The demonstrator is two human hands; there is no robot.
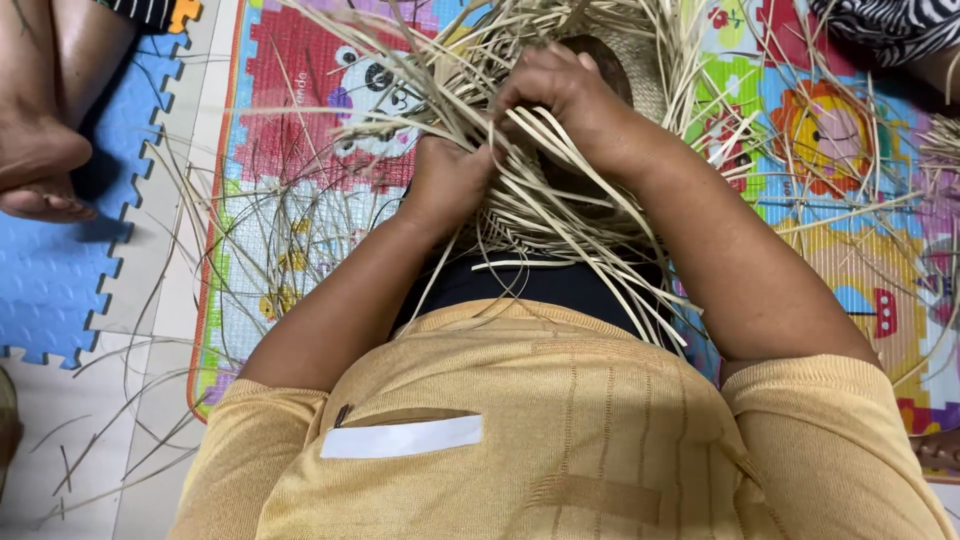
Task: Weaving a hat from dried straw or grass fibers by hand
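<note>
My left hand [447, 180] grips a bunch of pale straw strips [560, 215] at the edge of a half-woven straw piece [640, 70] that rests on my lap. My right hand [565, 95] is closed on more strips just above and to the right, fingers curled into the weave. Long loose strips fan out from the piece in every direction. The middle of the woven piece is hidden behind my hands and forearms. I wear a mustard-yellow top with a chest pocket.
A colourful cartoon play mat [300, 130] covers the floor under the work. Blue foam puzzle tiles [60, 280] lie at the left, with another person's bare foot [40, 165] on them. A second person in striped fabric [890, 25] sits at the top right.
</note>
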